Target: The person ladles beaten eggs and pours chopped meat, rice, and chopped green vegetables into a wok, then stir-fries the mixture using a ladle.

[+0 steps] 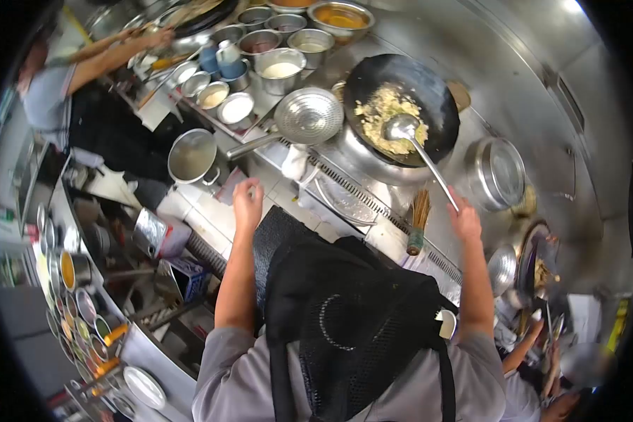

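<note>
My right hand (464, 219) is wrapped round the handle of a metal ladle (402, 128). The ladle's bowl rests in pale yellow, crumbly food (387, 105) inside a large black wok (439, 105) on the stove. My left hand (247, 200) is raised off the counter with its fingers curled; whether anything small is in it cannot be made out. A perforated strainer (308, 116) lies left of the wok, its handle pointing toward my left hand. A metal pot (193, 156) stands to the left of that hand.
Bowls of sauces and powders (280, 70) line the back left. A bamboo brush (418, 221) lies at the stove's front edge. Stacked metal pans (498, 174) stand right of the wok. A co-worker (49, 91) works at left, another at lower right.
</note>
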`<move>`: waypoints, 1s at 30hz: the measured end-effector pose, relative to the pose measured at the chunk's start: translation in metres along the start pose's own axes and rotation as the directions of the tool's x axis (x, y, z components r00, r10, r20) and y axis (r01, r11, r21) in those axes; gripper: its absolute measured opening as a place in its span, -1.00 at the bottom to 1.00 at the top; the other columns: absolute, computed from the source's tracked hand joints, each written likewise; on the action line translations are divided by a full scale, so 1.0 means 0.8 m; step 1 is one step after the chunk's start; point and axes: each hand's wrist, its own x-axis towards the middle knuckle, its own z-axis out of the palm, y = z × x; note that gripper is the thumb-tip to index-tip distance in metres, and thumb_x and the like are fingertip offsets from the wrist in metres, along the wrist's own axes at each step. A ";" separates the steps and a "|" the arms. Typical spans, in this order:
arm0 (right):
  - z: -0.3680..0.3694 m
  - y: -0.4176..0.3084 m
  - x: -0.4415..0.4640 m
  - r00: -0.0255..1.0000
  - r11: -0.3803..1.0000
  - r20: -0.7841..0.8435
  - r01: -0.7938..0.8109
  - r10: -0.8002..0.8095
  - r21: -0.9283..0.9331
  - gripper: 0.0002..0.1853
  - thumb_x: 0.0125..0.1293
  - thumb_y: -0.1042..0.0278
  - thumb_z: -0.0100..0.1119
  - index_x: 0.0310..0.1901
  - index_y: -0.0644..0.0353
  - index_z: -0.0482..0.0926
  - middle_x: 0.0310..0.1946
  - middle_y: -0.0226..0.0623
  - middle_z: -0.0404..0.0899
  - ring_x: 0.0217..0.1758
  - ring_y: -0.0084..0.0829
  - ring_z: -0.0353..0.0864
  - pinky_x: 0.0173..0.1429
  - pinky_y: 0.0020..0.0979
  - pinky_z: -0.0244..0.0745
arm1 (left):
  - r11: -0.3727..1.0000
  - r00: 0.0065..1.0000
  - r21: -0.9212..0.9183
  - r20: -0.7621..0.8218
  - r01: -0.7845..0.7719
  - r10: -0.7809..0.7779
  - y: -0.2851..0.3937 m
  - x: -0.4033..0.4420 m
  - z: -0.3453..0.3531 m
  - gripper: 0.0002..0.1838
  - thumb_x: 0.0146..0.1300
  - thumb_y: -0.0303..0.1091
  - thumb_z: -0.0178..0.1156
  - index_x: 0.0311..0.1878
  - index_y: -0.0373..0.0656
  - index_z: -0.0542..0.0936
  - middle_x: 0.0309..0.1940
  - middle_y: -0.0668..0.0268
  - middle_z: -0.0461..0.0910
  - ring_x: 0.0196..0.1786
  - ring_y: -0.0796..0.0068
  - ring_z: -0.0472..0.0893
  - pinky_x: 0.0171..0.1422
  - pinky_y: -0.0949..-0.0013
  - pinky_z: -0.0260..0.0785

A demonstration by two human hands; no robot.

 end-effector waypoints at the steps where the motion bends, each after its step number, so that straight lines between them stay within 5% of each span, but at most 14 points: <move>1: -0.018 0.003 -0.003 0.999 0.999 -0.006 -0.032 0.032 0.013 -0.43 0.33 0.22 0.17 0.36 -0.41 0.35 -0.05 -0.03 0.62 -0.04 0.11 0.61 0.03 0.00 0.54 | 0.993 0.998 0.107 0.041 -0.051 0.047 0.001 0.031 0.032 -0.69 0.22 -0.31 0.27 -0.04 -0.29 0.57 -0.06 -0.01 0.58 0.05 -0.01 0.55 0.17 0.11 0.43; 3: -0.066 -0.002 -0.007 0.999 0.992 0.030 -0.039 0.043 -0.120 -0.45 0.33 0.25 0.16 0.34 -0.40 0.38 -0.09 -0.06 0.62 -0.08 0.09 0.62 -0.02 -0.02 0.55 | 0.969 0.988 0.211 0.112 -0.129 0.107 -0.017 0.064 0.096 -0.61 0.19 -0.25 0.30 0.01 -0.28 0.54 -0.05 -0.02 0.58 0.08 -0.05 0.53 0.22 0.07 0.38; 5: -0.112 0.003 -0.008 0.998 0.990 -0.033 0.042 -0.047 -0.135 -0.49 0.31 0.27 0.18 0.30 -0.34 0.44 -0.11 -0.09 0.62 -0.11 0.07 0.62 -0.05 -0.03 0.56 | 0.967 0.994 0.245 0.105 -0.063 0.038 -0.036 0.085 0.150 -0.42 0.11 -0.14 0.35 0.13 -0.28 0.47 -0.01 -0.07 0.57 0.11 -0.08 0.51 0.27 0.04 0.30; 6: -0.147 -0.007 -0.014 0.999 0.992 -0.033 0.019 -0.023 -0.127 -0.49 0.31 0.27 0.18 0.30 -0.34 0.44 -0.11 -0.09 0.62 -0.11 0.07 0.62 -0.05 -0.03 0.56 | 0.974 0.960 0.223 0.262 0.034 -0.094 -0.036 0.093 0.160 -0.31 0.02 -0.09 0.40 0.14 -0.33 0.43 -0.02 -0.07 0.55 0.12 -0.08 0.49 0.25 0.03 0.30; 12: -0.219 -0.027 -0.012 0.962 0.967 0.250 -0.046 0.111 -0.249 -0.47 0.24 0.35 0.22 0.29 -0.14 0.48 -0.17 0.07 0.65 -0.15 0.05 0.66 -0.05 -0.03 0.57 | 0.986 0.924 0.163 0.373 0.024 -0.084 -0.012 0.099 0.175 -0.45 -0.02 -0.26 0.37 0.00 -0.33 0.42 -0.15 -0.03 0.53 0.03 0.03 0.53 0.19 0.12 0.35; 15: -0.081 0.017 0.033 0.969 0.990 0.224 -0.125 0.108 0.066 -0.51 0.32 0.33 0.17 0.30 -0.09 0.46 -0.06 0.14 0.62 -0.06 0.08 0.64 0.03 -0.04 0.54 | 0.978 0.848 0.124 0.488 0.166 -0.205 0.019 0.105 0.176 -0.44 0.03 -0.36 0.31 0.08 -0.29 0.32 -0.06 0.02 0.48 0.13 0.17 0.47 0.19 0.25 0.35; 16: -0.034 0.026 0.052 0.953 0.958 0.241 -0.228 0.182 0.176 -0.52 0.35 0.31 0.15 0.31 -0.05 0.44 -0.02 0.16 0.60 0.00 0.07 0.63 0.10 -0.07 0.53 | 0.962 0.847 -0.121 0.509 0.246 -0.153 0.027 0.105 0.180 -0.44 0.06 -0.41 0.28 0.12 -0.27 0.28 0.00 0.06 0.46 0.12 0.19 0.48 0.19 0.24 0.37; 18: 0.024 -0.002 0.063 0.984 0.866 0.065 -0.179 0.168 0.468 -0.52 0.39 0.28 0.11 0.34 0.01 0.40 0.05 0.22 0.56 0.06 0.03 0.62 0.18 -0.13 0.49 | 0.803 0.851 -0.490 0.523 0.339 -0.040 0.064 0.103 0.176 -0.43 0.12 -0.53 0.21 0.18 -0.20 0.20 0.13 0.14 0.38 0.13 0.28 0.47 0.14 0.25 0.44; 21: 0.027 -0.066 0.066 0.881 0.636 0.228 -0.460 0.415 0.620 -0.52 0.41 0.28 0.08 0.35 0.04 0.38 0.05 0.26 0.54 0.07 -0.02 0.63 0.24 -0.18 0.46 | 0.496 0.745 -0.599 0.647 0.629 -0.163 0.101 0.091 0.184 -0.47 0.30 -0.42 0.23 0.21 -0.07 0.16 0.03 0.13 0.45 -0.03 0.29 0.58 -0.11 0.26 0.57; 23: 0.063 -0.076 0.078 0.894 0.742 -0.129 -0.266 0.428 0.615 -0.50 0.45 0.26 0.02 0.39 0.07 0.31 -0.07 0.19 0.61 -0.11 -0.11 0.70 0.02 -0.17 0.59 | 0.314 0.687 -0.620 0.704 0.719 -0.181 0.140 0.085 0.186 -0.47 0.35 -0.36 0.22 0.22 -0.03 0.13 -0.01 0.12 0.48 -0.15 0.20 0.64 -0.19 0.17 0.59; 24: 0.057 -0.099 0.097 0.894 0.746 -0.135 -0.265 0.428 0.611 -0.50 0.45 0.26 0.02 0.39 0.07 0.31 -0.07 0.19 0.61 -0.11 -0.11 0.70 0.02 -0.17 0.59 | 0.281 0.679 -0.625 0.713 0.728 -0.176 0.129 0.082 0.202 -0.45 0.36 -0.33 0.22 0.23 -0.01 0.09 -0.01 0.08 0.48 -0.18 0.12 0.66 -0.19 0.11 0.61; 26: 0.044 -0.165 0.136 0.712 0.526 0.267 -0.674 0.649 0.519 -0.46 0.48 0.22 -0.03 0.44 0.11 0.22 -0.21 0.04 0.66 -0.31 -0.18 0.72 -0.31 -0.19 0.64 | 0.255 0.570 -0.520 0.797 0.815 -0.198 0.121 0.081 0.224 -0.53 0.43 -0.19 0.12 0.26 -0.03 0.16 0.10 0.13 0.44 -0.02 0.09 0.62 -0.06 -0.06 0.58; 27: 0.075 -0.179 0.147 0.746 0.498 0.252 -0.618 0.617 0.608 -0.43 0.49 0.18 -0.04 0.48 0.07 0.15 -0.45 -0.20 0.61 -0.57 -0.31 0.61 -0.58 -0.27 0.52 | 0.229 0.464 -0.418 0.860 0.879 -0.212 0.118 0.081 0.233 -0.52 0.47 -0.11 0.06 0.31 -0.04 0.17 0.20 0.15 0.41 0.10 0.04 0.58 0.07 -0.18 0.54; 30: 0.043 -0.195 0.155 0.857 0.243 0.351 -0.458 0.378 0.855 -0.42 0.48 0.17 0.00 0.49 -0.02 0.17 -0.60 -0.49 0.35 -0.71 -0.60 0.29 -0.66 -0.43 0.35 | 0.124 0.325 -0.303 0.909 0.945 -0.261 0.136 0.088 0.252 -0.45 0.47 0.08 -0.03 0.33 -0.06 0.20 0.26 0.18 0.38 0.20 0.02 0.51 0.22 -0.30 0.41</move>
